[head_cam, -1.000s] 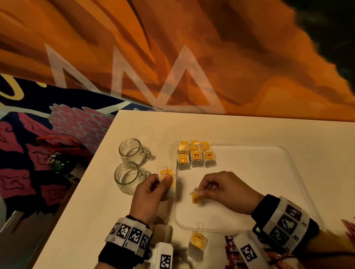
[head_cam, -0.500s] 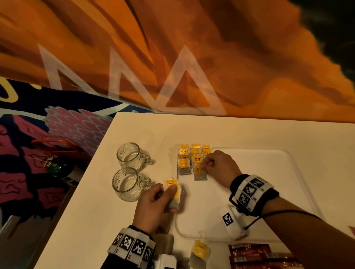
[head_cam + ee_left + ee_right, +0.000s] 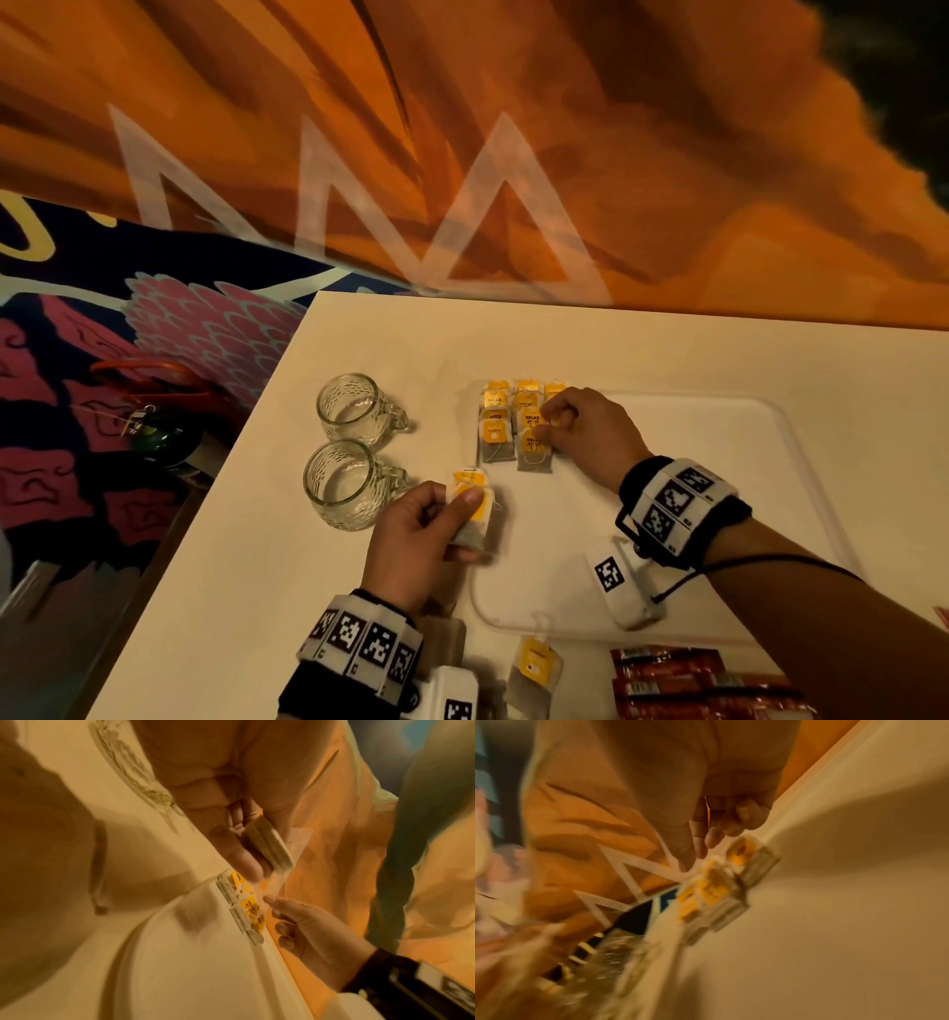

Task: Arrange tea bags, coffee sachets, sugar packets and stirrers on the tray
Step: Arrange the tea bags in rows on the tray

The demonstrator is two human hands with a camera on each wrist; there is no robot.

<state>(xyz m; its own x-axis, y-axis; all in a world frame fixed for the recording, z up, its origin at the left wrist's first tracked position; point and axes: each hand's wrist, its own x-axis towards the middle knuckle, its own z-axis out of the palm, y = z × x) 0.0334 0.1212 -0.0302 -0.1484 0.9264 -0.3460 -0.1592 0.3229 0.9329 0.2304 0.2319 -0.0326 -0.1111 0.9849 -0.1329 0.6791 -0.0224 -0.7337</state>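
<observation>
Tea bags (image 3: 516, 424), yellow tags up, lie in overlapping columns at the far-left corner of the clear tray (image 3: 801, 462); three columns, the right one mostly hidden under the right hand (image 3: 590, 434). Nearest bag of the middle column (image 3: 534, 452) sits lowest, yellow tag reading RELAX. Right hand rests over that corner, fingers curled, fingertips on the tags of the middle and right columns. The right wrist view shows a thin yellow tag edge (image 3: 708, 811) between thumb and curled fingers, blurred; cannot tell for sure whether it pinches a tag or just touches.

Left hand (image 3: 426, 529) is at the tray's left edge, near side, thumb on top pinching a small stack of tea bags (image 3: 475, 514), top yellow tag visible. The left wrist view shows the stack (image 3: 270, 845) edge-on, at least two bags, clamped between thumb and fingers.

One loose tea bag (image 3: 534, 668) lies on the white table (image 3: 257, 591) just below the tray's near rim. Red sachets (image 3: 683, 678) are piled to its right at the bottom edge, off the tray. Two glass mugs (image 3: 354, 447), upright, stand left of the tray, one behind the other, handles pointing right. Marker-tag bands on both wrists. Orange patterned fabric (image 3: 667, 180) behind the table.
</observation>
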